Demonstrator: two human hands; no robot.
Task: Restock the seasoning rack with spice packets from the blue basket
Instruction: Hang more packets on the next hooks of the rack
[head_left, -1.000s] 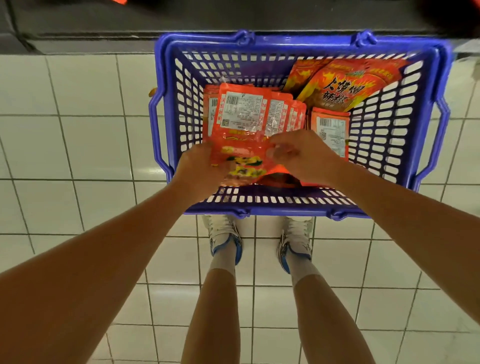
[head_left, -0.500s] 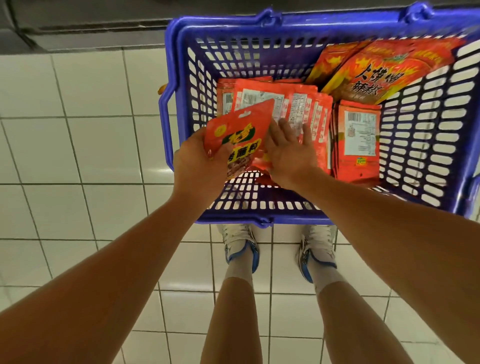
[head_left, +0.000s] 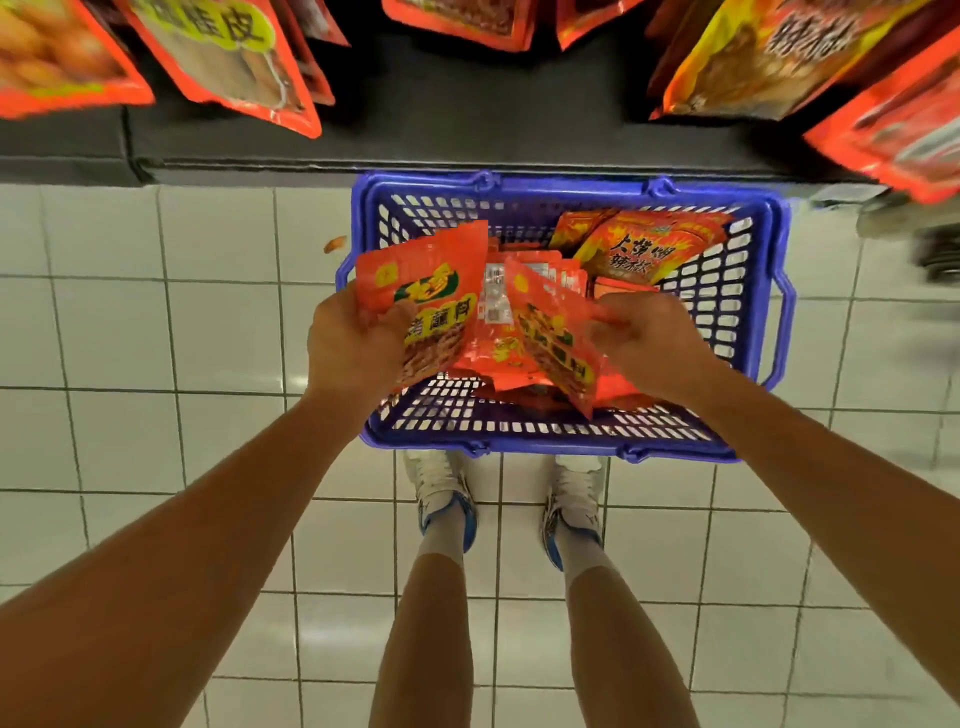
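Since half a second ago the view has tilted up, so hanging packets on the rack now show along the top of the frame, and the basket sits smaller, in the upper middle. Both hands have lifted packets out: before, only the left one held a packet while the right lay flat on the stack.

Now the left hand, left of centre, grips a red packet by its lower left corner, thumb curled over the front, printed face up and tilted toward the upper right. The right hand, right of centre, pinches a second packet at its right edge, fingers curled; this packet is tilted, its lower corner pointing down over the basket's near wall. Both packets are above the basket, apart from each other, with a gap between them showing the stack of packets still in the basket, backs and barcodes up.

At the basket's upper right lies a larger chilli bag with flames and black characters, leaning on the far wall. The basket rests on white floor tiles against the dark base of the rack. A small orange scrap lies on the tiles just left of the basket. Below the basket, at lower centre, are the person's two white shoes with blue trim and bare legs. Something dark and blurred sits at the right edge.
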